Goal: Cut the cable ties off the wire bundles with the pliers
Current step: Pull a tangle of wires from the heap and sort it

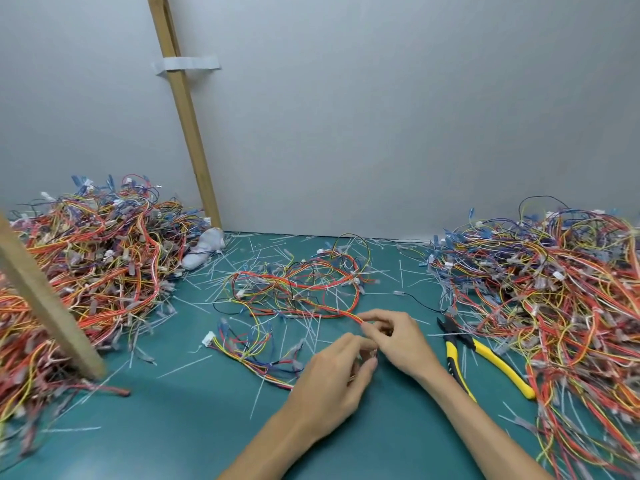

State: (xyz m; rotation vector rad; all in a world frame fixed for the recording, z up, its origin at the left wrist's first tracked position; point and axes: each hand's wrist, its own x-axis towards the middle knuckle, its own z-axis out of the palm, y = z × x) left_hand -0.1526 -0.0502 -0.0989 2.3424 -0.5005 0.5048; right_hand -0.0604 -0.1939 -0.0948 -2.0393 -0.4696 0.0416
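Your left hand (330, 372) and right hand (401, 337) pinch a wire bundle (311, 287), seemingly locating a tie; the pliers (485, 355) lie nearby, yours to grab next.

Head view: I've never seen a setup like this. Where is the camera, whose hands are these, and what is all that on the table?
There is no machine here. A person works with bare hands, and the single camera is worn on the head, looking forward and down. The left hand and right hand meet near the middle of the green table. Both pinch part of a loose wire bundle of red, yellow and black wires, though the exact grip is blurred. The pliers, with yellow handles, lie unheld just right of the hands. A left heap and a right heap of similar wiring flank the work area. Thin white strips scattered across the table look like cut cable ties. A wooden post leans against the grey wall behind.
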